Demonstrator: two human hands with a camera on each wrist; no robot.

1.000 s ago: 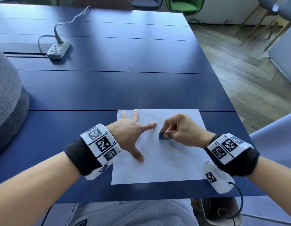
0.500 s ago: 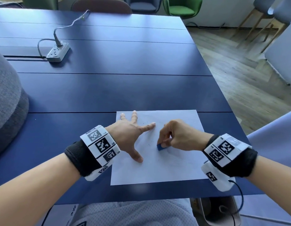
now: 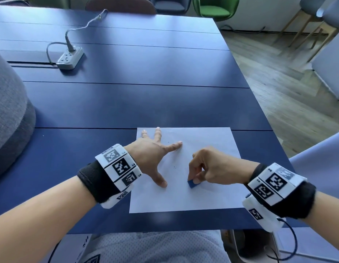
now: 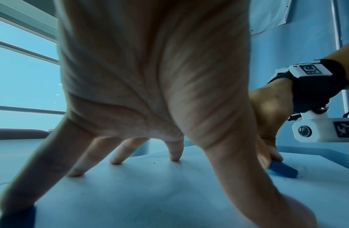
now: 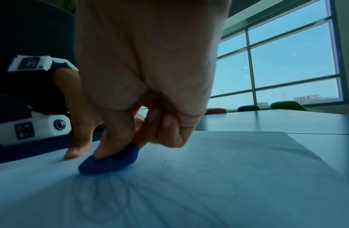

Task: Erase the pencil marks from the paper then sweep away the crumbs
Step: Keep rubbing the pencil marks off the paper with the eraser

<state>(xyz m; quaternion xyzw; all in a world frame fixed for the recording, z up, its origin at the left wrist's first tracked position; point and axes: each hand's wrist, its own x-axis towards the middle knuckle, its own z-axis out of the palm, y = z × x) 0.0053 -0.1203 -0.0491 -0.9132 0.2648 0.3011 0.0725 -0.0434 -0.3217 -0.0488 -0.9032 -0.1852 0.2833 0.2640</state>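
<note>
A white sheet of paper lies on the dark blue table near its front edge. My left hand presses flat on the sheet's left half with fingers spread. My right hand pinches a small blue eraser between thumb and fingers and holds it down on the paper. The eraser touches the sheet just above faint pencil strokes in the right wrist view. Dark crumbs lie on the paper beside my left fingertips. The eraser shows at the right behind my left thumb.
A grey power strip with its cable sits at the table's back left. A grey padded shape rises at the left edge. Chairs stand beyond the far side. The table's right edge drops to a wooden floor.
My right hand has drawn the eraser toward me and slightly right across the paper. The left hand has stayed pressed on the sheet.
</note>
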